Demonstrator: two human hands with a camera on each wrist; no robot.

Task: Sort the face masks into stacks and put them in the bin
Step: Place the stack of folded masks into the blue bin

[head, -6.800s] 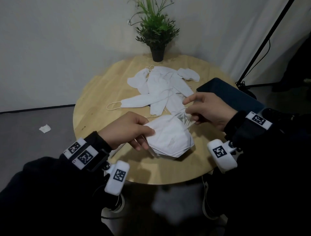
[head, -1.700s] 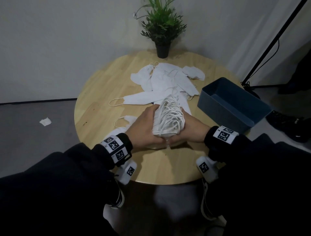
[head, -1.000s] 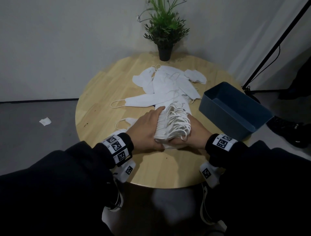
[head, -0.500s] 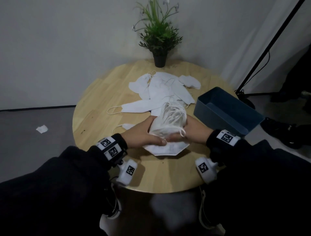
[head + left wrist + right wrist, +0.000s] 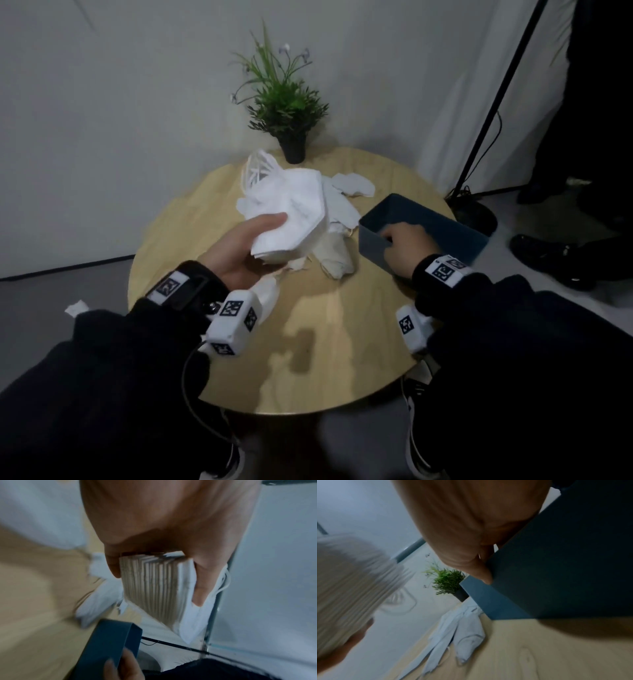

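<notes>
My left hand (image 5: 239, 246) grips a thick stack of white folded masks (image 5: 291, 212), lifted above the round wooden table (image 5: 325, 359). In the left wrist view the stack's layered edges (image 5: 154, 588) sit between thumb and fingers, ear loops hanging at the far side. My right hand (image 5: 404, 243) grips the near corner of the dark blue bin (image 5: 442, 222), fingers curled over its rim; the right wrist view shows the thumb on the bin's outer wall (image 5: 556, 574). Loose white masks (image 5: 339, 253) lie on the table between the stack and the bin.
A potted green plant (image 5: 284, 113) stands at the table's far edge. Another mask (image 5: 352, 185) lies beyond the bin. A black stand pole (image 5: 493, 102) rises at the right, with a person's dark shoes (image 5: 555, 257) on the floor. A paper scrap (image 5: 75, 308) lies on the floor at the left.
The left hand alone has lifted the mask stack off the table. The right hand has let go of the stack and moved right to take hold of the bin's corner.
</notes>
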